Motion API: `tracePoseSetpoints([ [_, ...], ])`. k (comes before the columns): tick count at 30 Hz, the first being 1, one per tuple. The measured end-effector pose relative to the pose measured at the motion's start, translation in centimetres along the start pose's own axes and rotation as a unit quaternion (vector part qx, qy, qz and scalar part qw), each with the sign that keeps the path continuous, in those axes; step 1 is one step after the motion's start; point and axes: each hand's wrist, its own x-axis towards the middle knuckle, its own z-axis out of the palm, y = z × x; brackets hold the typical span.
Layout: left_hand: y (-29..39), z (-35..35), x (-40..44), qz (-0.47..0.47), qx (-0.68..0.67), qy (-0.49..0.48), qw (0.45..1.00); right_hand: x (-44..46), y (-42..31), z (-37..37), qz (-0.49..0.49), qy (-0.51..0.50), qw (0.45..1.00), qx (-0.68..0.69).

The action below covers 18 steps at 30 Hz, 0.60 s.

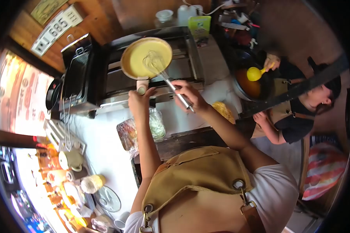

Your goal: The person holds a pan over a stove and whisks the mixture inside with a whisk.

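My left hand [138, 105] is closed around the pale handle of a frying pan [124, 59], whose light-coloured rim surrounds a smooth yellow mixture [138, 57]. The pan sits over a black stove [179, 70]. With my right hand [190, 95] I grip the metal handle of a whisk [168, 80]; its wire loops dip into the yellow mixture. Below my hands, plastic-wrapped food packages [156, 124] lie on the white counter, close to my left forearm.
At right, another person's hand [273, 62] holds a yellow ladle [254, 73] over a dark pot [242, 92] of orange-brown liquid. A black grill [79, 73] with a wire basket stands left of the stove. Jars and a glass lid [107, 199] occupy the lower left counter.
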Motion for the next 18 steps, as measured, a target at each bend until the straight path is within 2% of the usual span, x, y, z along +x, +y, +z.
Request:
tracePoseSetpoints([
  [1,0.0,-0.1,0.0,0.000,-0.002,-0.011,1.000,-0.2,0.5,0.1,-0.074,0.001,0.995,-0.062],
  [2,0.1,-0.2,-0.2,0.001,-0.004,-0.011,1.000,-0.7,1.2,-0.6,0.023,0.017,0.998,0.047],
  [3,0.4,-0.4,-0.2,-0.012,0.002,-0.014,1.000,0.5,0.7,0.1,-0.204,0.069,0.918,-0.334],
  [5,1.1,-0.8,-0.9,0.035,0.012,0.026,0.999,0.8,0.8,0.1,-0.198,0.103,0.923,-0.312],
  [6,1.4,-0.9,-1.0,0.027,0.011,0.018,0.999,1.0,0.7,0.4,-0.166,0.131,0.946,-0.245],
  [8,0.9,-0.6,-0.8,0.043,0.009,0.045,0.998,1.7,0.3,0.8,-0.162,0.187,0.956,-0.160],
  [11,0.9,-0.6,-0.9,0.040,0.017,0.044,0.998,3.3,-0.2,0.1,-0.117,0.275,0.950,-0.093],
  [13,0.9,-0.6,-0.9,0.042,0.024,0.044,0.998,4.5,-0.4,-0.4,-0.048,0.336,0.939,-0.058],
  [14,0.9,-0.7,-1.0,0.040,0.023,0.045,0.998,5.4,0.2,-0.6,-0.056,0.367,0.928,-0.007],
  [18,1.2,-0.8,-1.0,0.018,0.017,0.027,0.999,7.4,1.7,-0.9,-0.048,0.351,0.933,0.069],
])
